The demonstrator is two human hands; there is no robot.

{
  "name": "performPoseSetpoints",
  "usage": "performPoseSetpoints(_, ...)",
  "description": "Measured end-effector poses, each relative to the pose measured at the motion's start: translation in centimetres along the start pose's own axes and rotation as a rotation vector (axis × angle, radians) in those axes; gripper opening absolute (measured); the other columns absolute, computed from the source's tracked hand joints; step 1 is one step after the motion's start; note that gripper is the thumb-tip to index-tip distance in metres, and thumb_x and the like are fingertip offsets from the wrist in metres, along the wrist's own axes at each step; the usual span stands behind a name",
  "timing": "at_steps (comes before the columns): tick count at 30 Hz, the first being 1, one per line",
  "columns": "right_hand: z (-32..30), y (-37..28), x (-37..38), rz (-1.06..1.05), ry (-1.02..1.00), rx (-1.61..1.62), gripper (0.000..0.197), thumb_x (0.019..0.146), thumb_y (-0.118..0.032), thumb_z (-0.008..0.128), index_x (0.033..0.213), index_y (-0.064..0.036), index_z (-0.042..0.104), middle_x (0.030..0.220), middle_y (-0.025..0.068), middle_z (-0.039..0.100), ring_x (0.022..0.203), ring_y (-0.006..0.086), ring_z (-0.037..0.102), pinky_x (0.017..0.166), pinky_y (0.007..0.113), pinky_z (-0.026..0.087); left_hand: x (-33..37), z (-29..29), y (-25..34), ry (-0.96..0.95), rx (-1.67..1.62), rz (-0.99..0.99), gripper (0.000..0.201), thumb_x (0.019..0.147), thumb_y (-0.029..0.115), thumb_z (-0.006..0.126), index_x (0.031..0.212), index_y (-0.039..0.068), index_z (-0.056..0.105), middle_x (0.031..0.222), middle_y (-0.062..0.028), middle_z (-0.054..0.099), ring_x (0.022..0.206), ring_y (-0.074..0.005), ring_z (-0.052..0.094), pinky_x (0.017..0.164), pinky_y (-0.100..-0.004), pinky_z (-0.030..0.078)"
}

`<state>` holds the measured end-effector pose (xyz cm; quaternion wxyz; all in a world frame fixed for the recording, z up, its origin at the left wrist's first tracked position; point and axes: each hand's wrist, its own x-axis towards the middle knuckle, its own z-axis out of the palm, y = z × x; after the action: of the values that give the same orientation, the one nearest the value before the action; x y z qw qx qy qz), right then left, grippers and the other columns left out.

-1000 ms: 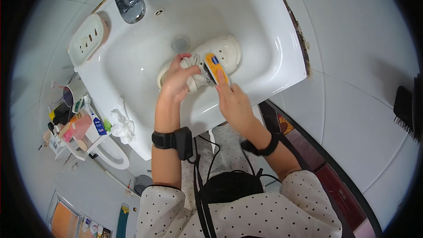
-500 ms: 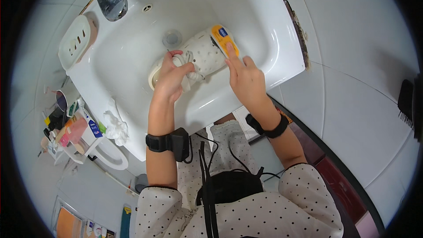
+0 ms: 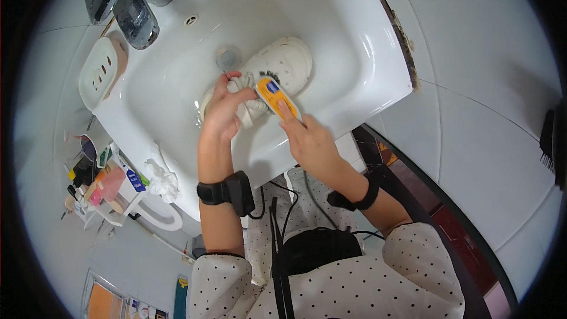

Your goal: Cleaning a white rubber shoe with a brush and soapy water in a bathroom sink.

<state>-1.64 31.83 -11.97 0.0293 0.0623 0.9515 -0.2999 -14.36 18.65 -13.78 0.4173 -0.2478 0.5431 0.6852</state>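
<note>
A white clog (image 3: 286, 62) with holes in its toe lies in the white washbasin (image 3: 342, 29). Its toe points up and to the right. My left hand (image 3: 221, 111) grips the clog around its strap and heel part, thumb on top. My right hand (image 3: 314, 145) is closed around a scrubbing brush (image 3: 280, 101) with a yellow and white back and dark bristles. One finger presses along the brush's back. The bristles sit against the middle of the clog, right beside my left thumb.
A grey drain (image 3: 228, 58) lies beside the clog. At the upper left are a metal faucet (image 3: 136, 18) and a slotted soap dish (image 3: 101, 74). Crumpled white tissue (image 3: 162, 182) rests on the basin's left rim. A black hairbrush (image 3: 548, 142) hangs at the far right.
My right hand has drawn the brush from the clog's toe down and left to its middle, uncovering the toe. My left hand keeps its grip. The view has shifted slightly.
</note>
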Motion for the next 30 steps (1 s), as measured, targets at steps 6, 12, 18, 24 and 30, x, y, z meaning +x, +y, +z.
performPoseSetpoints(6,-0.8,0.3,2.7,0.028,0.064,0.133,0.042,0.083,-0.013,0.056,0.124,-0.0058,0.047,0.062,0.0178,0.051,0.047,0.0312,0.051,0.045,0.038,0.043,-0.6,-0.1,0.0,-0.010,0.024,0.090,0.049,0.066,-0.008,0.055,0.111,0.003,0.038,0.091,-0.0117,0.053,0.081,-0.0188,0.055,0.063,-0.0303,0.049)
performPoseSetpoints(12,-0.6,0.5,2.6,0.035,0.028,0.162,0.042,0.083,-0.014,0.056,0.123,-0.0026,0.047,0.059,0.0165,0.050,0.048,0.0317,0.051,0.043,0.039,0.041,-0.6,0.9,-0.1,0.070,-0.154,0.007,0.048,0.064,-0.010,0.053,0.108,0.006,0.040,0.093,-0.0135,0.051,0.077,-0.0236,0.056,0.060,-0.0355,0.051)
performPoseSetpoints(18,-0.6,-0.3,0.0,0.053,-0.031,0.073,0.042,0.084,-0.010,0.056,0.124,-0.0037,0.047,0.055,0.0144,0.046,0.046,0.0303,0.048,0.044,0.038,0.039,-0.2,-0.2,-0.1,0.053,-0.164,-0.023,0.048,0.063,-0.010,0.053,0.106,0.006,0.040,0.095,-0.0145,0.048,0.079,-0.0254,0.055,0.060,-0.0354,0.051)
performPoseSetpoints(24,-0.4,-0.8,3.3,0.038,0.042,0.069,0.045,0.083,-0.012,0.058,0.125,-0.0057,0.047,0.055,0.0137,0.045,0.045,0.0299,0.047,0.044,0.037,0.041,-0.6,1.1,-0.7,0.072,-0.140,0.026,0.049,0.062,-0.010,0.052,0.106,0.006,0.039,0.094,-0.0140,0.047,0.078,-0.0251,0.054,0.059,-0.0349,0.050)
performPoseSetpoints(30,0.2,0.0,0.1,0.026,0.003,0.056,0.044,0.083,-0.014,0.057,0.126,-0.0083,0.046,0.057,0.0140,0.047,0.047,0.0304,0.049,0.043,0.038,0.041,-0.2,0.0,-0.5,0.112,-0.125,0.011,0.051,0.060,-0.010,0.052,0.106,0.007,0.038,0.094,-0.0140,0.047,0.078,-0.0248,0.053,0.058,-0.0342,0.048)
